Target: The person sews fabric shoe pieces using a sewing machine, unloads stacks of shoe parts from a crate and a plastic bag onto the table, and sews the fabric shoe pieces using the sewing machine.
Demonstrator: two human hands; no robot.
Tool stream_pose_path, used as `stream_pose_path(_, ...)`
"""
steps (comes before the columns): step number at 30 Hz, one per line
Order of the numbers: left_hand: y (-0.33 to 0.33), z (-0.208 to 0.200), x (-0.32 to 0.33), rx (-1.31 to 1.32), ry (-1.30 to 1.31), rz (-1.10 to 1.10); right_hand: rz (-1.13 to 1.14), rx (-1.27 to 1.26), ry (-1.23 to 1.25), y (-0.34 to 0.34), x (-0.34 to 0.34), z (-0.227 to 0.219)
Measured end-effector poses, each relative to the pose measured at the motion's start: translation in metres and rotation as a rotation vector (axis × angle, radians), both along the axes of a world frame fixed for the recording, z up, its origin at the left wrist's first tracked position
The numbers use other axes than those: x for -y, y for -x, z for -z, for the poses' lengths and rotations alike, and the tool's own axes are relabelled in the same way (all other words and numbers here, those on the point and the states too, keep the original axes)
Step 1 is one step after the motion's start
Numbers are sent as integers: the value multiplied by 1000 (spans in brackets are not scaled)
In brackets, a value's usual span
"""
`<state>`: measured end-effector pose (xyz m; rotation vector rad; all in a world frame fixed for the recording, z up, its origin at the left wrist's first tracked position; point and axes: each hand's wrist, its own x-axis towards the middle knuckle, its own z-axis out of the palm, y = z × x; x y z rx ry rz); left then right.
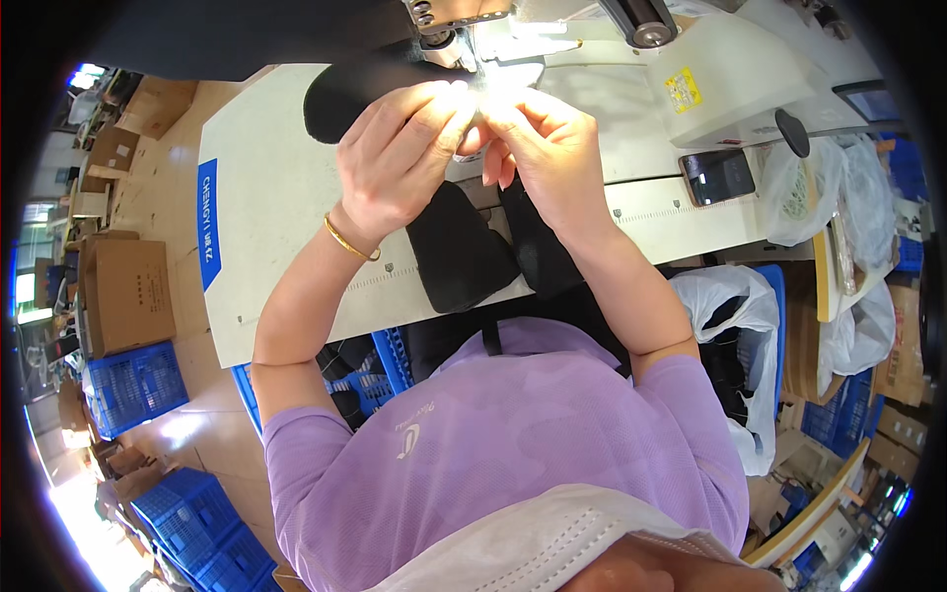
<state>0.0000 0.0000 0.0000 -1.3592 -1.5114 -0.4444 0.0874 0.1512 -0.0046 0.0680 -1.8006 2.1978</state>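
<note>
Both my hands meet just in front of the needle area (477, 61) of a sewing machine, under its bright lamp. The fingertips of my left hand (400, 148) are pinched together, close to the pinched thumb and finger of my right hand (552, 148). Whatever lies between the fingertips is lost in glare and too small to name. A dark rounded fabric piece (335, 104) lies on the pale sewing table (266, 197), partly behind my left hand. Below my wrists, two black padded pieces (456, 252) rest at the table's front edge.
A black phone (718, 178) lies on the table at right, beside the white machine body (740, 79). Plastic bags (804, 192) hang farther right. A bag-lined blue bin (755, 326) stands by my right elbow. Blue crates (138, 385) and cardboard boxes (128, 291) line the floor at left.
</note>
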Motion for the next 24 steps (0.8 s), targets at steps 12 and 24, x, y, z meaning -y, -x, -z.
stream_pose_path(12, 10, -2, -10, -6, -49, -45, 10, 61, 26, -7, -5, 7)
stream_pose_path(24, -2, -6, -11, 71, -17, -88, -11, 79, 26, -6, -5, 12)
